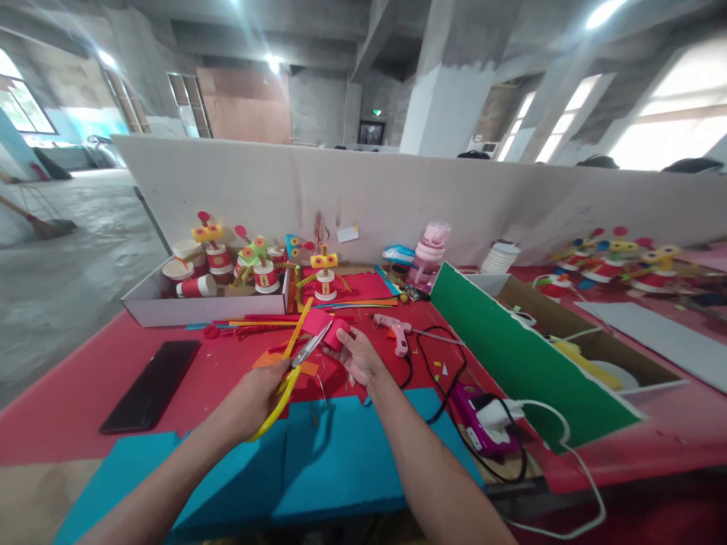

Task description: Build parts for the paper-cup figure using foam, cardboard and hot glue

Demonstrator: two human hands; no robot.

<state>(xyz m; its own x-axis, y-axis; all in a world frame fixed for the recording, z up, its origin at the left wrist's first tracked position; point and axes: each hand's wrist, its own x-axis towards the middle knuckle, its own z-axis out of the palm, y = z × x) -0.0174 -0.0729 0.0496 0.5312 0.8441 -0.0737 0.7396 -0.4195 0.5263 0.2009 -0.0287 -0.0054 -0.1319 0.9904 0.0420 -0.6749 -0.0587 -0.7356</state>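
My left hand (pixel 266 390) is wrapped round a pair of scissors (pixel 310 347) with yellow handles, their metal blades pointing up and to the right. The blades lie against a red paper piece (pixel 319 325), which my right hand (pixel 357 354) pinches between thumb and fingers. A narrow yellow strip (pixel 298 329) rises beside the scissors from near my left fingers; I cannot tell whether they hold it. Below both hands lie blue sheets (pixel 341 454), and orange paper scraps (pixel 304 365) are close by on the red table covering.
A pink glue gun (pixel 396 329) with a black cord lies to the right, near a purple power strip (pixel 482 424). At left are a black phone (pixel 151 386) and a white box (pixel 210 309) of paper-cup figures. A green-sided box (pixel 522 356) stands at right; a pale partition (pixel 386 189) runs behind.
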